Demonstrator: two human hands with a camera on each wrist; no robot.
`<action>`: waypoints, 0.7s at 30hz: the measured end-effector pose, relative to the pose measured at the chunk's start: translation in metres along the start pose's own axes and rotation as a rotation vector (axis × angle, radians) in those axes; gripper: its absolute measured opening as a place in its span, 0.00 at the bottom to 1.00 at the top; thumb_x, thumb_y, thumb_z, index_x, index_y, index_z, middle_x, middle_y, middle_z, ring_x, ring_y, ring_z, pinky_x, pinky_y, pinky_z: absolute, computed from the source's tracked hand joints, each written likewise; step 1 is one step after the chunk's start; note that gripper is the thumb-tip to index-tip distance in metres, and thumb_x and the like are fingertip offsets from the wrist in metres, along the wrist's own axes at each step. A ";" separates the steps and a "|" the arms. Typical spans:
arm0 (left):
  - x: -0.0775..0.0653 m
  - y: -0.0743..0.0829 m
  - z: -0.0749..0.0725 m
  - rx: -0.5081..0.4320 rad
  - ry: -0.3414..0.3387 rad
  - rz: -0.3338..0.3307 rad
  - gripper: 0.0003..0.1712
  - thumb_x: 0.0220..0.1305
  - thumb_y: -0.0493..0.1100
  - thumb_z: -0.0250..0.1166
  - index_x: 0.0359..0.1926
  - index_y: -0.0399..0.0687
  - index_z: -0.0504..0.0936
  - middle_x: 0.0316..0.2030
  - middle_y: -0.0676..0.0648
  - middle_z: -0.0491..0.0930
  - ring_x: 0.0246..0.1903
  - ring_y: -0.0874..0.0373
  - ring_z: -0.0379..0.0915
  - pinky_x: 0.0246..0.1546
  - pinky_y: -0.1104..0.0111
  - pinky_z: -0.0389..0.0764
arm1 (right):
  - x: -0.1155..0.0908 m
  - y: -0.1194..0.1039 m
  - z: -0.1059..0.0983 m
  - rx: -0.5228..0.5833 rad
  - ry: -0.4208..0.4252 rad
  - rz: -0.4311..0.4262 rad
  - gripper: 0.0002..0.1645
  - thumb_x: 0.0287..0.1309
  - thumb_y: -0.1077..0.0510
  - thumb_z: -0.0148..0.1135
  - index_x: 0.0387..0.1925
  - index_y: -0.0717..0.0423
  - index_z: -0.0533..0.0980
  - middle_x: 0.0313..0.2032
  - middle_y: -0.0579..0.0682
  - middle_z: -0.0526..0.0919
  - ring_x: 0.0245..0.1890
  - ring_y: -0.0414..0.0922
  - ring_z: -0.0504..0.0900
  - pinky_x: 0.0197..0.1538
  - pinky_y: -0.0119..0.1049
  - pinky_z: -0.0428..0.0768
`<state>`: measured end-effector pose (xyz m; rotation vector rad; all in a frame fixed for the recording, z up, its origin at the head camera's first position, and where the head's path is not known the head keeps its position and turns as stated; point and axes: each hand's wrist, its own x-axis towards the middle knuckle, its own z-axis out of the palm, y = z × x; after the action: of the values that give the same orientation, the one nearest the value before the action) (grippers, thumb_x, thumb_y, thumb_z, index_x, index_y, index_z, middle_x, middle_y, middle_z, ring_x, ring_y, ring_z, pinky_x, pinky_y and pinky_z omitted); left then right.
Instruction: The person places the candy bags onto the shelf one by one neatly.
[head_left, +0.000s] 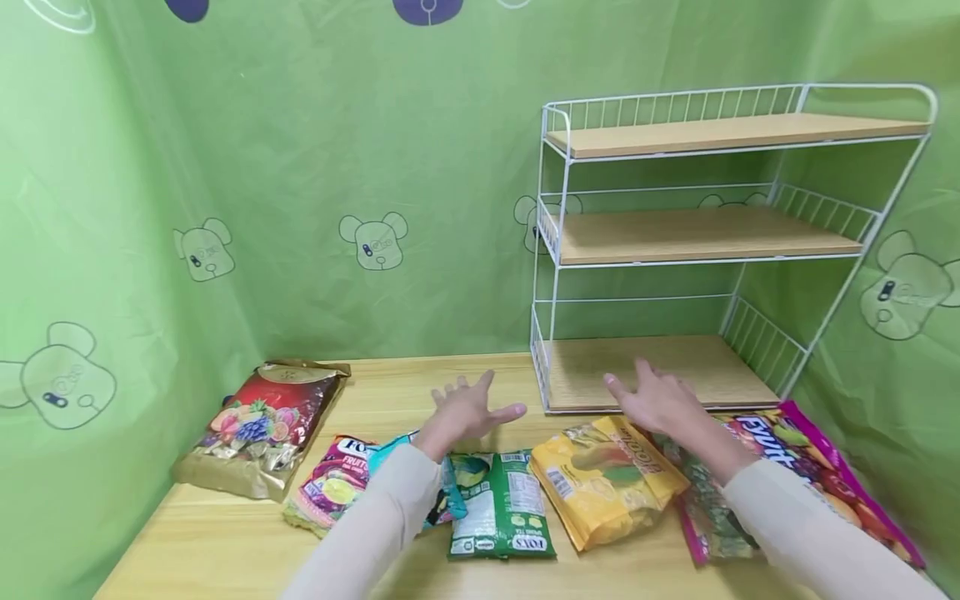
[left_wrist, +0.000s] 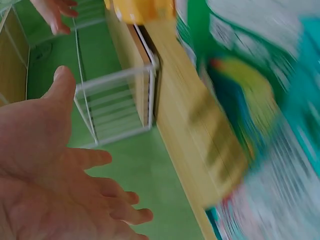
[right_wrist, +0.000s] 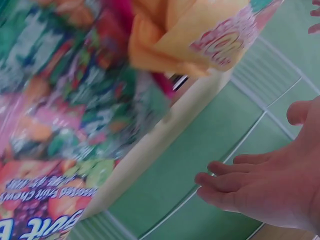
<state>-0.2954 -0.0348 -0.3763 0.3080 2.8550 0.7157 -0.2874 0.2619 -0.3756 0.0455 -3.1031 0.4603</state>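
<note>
My left hand (head_left: pixel 465 410) hovers with fingers spread above the teal candy bag (head_left: pixel 448 492) and the green Fox's bag (head_left: pixel 501 504); it holds nothing. My right hand (head_left: pixel 660 400), also spread and holding nothing, is over the front of the lowest shelf, just beyond the yellow mango candy bag (head_left: pixel 609 482). Under my right forearm lies a large pink-edged fruit chew bag (head_left: pixel 817 475), partly hidden by the sleeve. Left of the teal bag is a purple Fox's fruit bag (head_left: pixel 333 483), partly covered by it. Both wrist views show the palms bare.
A white wire rack (head_left: pixel 557 275) with three wooden shelves (head_left: pixel 705 233) stands at the back right. Far left on the wooden table (head_left: pixel 397 383) lies a red and gold candy bag (head_left: pixel 262 425). Green fabric (head_left: pixel 450 167) with mouse-like prints hangs behind and at both sides.
</note>
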 end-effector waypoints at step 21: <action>0.038 0.087 0.016 -0.160 0.337 0.167 0.47 0.68 0.69 0.60 0.79 0.55 0.56 0.57 0.37 0.81 0.57 0.44 0.78 0.54 0.54 0.83 | 0.007 0.095 -0.049 -0.025 0.028 0.102 0.65 0.72 0.26 0.25 0.64 0.93 0.45 0.58 0.94 0.55 0.55 0.87 0.64 0.51 0.77 0.72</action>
<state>-0.3144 0.0566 -0.3529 0.4437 3.0817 1.1188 -0.2976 0.3664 -0.3562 -0.1194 -3.0931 0.4205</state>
